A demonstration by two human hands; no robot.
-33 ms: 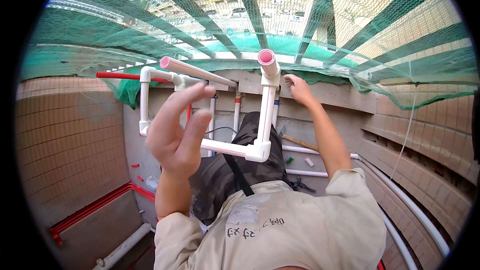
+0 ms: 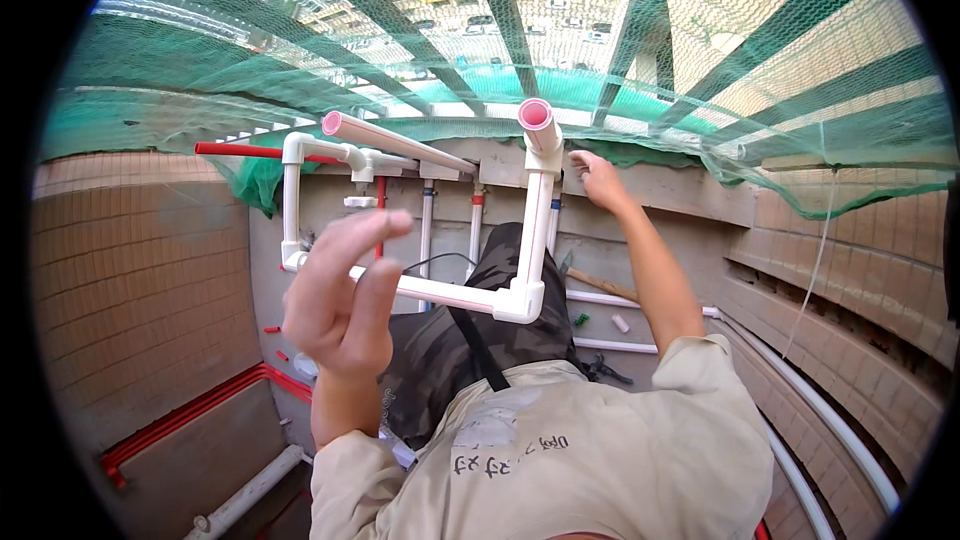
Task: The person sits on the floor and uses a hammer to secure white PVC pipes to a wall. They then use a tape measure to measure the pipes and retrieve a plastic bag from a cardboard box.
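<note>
The left hand (image 2: 340, 300) covers part of the horizontal white pipe (image 2: 440, 292), so any grip there cannot be told. The right hand (image 2: 597, 180) is small beside the upright pipe (image 2: 535, 210); contact is unclear. Floor bits (image 2: 620, 323) are too small to identify.

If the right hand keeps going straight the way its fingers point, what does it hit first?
Probably the upright white pipe just left of the right hand, whose fingers point toward it. Depth is unclear; the hand may sit behind the pipe and reach the concrete ledge instead.
</note>
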